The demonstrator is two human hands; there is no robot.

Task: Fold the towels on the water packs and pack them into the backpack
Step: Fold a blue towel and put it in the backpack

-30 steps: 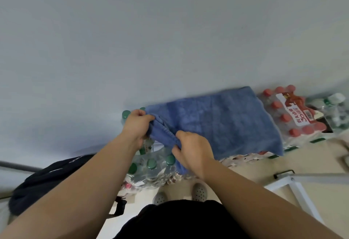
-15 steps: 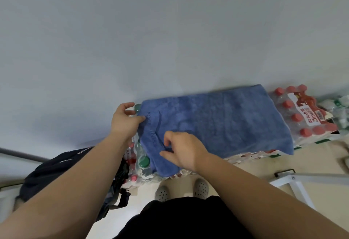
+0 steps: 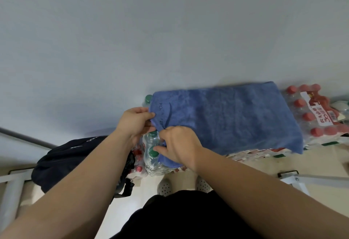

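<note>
Left hand [image 3: 136, 120] is pinched on the left edge of the blue towel [image 3: 226, 118], thumb on top. Right hand [image 3: 177, 145] is gripped on the near left corner of the same towel, fingers curled under the cloth. Towel is spread flat over the water packs [image 3: 153, 152]; green caps are exposed at the left end, red-capped bottles [image 3: 319, 115] at the right. Black backpack [image 3: 75, 161] is seen on the floor, left of the packs.

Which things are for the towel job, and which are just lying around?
For the job: blue towel, water packs under it, black backpack, left hand, right hand.
Just lying about: white metal frame, grey pole, shoes.
</note>
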